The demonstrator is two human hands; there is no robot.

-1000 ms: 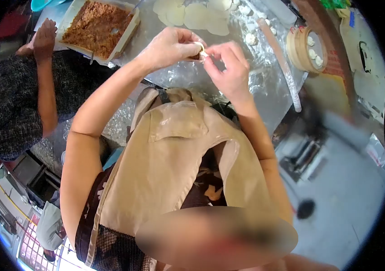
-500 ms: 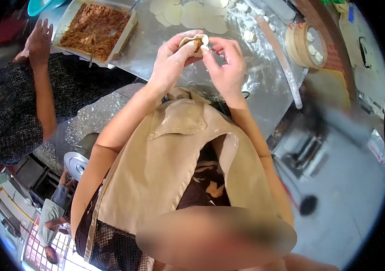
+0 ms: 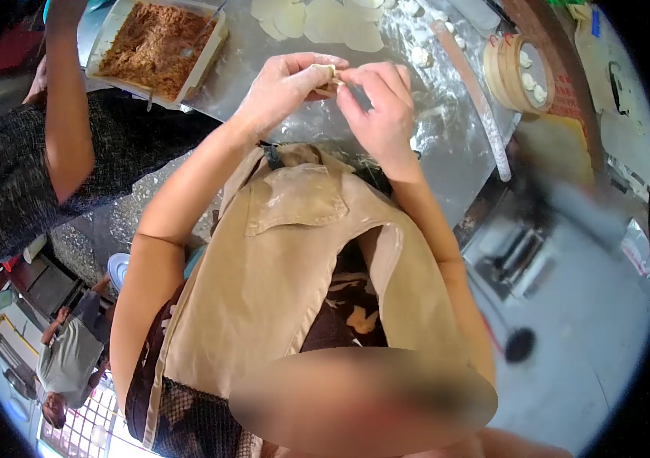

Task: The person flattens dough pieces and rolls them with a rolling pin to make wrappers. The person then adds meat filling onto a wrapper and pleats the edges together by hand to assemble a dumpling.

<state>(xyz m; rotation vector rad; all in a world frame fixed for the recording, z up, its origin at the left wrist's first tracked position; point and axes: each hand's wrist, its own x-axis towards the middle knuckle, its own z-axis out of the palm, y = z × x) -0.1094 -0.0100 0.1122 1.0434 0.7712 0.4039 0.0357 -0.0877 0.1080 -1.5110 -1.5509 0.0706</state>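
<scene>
Pale dough wrapper sits between the pinching fingers of the left hand and right hand, its open cup less exposed than a moment earlier.

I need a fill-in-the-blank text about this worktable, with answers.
The whitish plastic tub of reddish-brown filling is nearer the ______ hand than the bare right hand.
The long wooden rolling pin is nearer the ______ hand than the bare left hand.
The pale bamboo steamer is ______ in shape.
Answers: left; right; round
</scene>
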